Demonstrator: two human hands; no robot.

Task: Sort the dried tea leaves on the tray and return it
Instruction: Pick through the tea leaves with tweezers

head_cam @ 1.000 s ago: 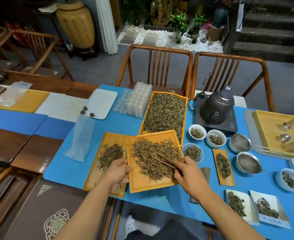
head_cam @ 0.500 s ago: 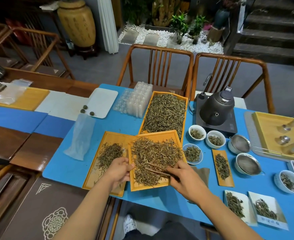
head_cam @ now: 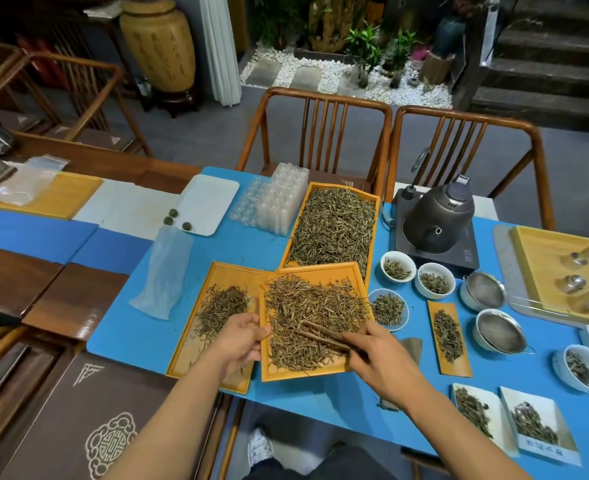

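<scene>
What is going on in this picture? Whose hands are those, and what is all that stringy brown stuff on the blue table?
There is no machine here. A person wears a camera on their head, so you look down at their own two arms, as if through their eyes.

The stringy stuff is dried tea leaves. The left hand steadies the edge of a middle tray heaped with leaves. The right hand holds wooden tongs whose tips reach into that heap to pick leaves out. A tray on the left has a smaller pile, and a long tray behind is full.

Also on the blue mat: small white bowls of tea, metal strainers, a dark kettle and a clear plastic bag.
</scene>
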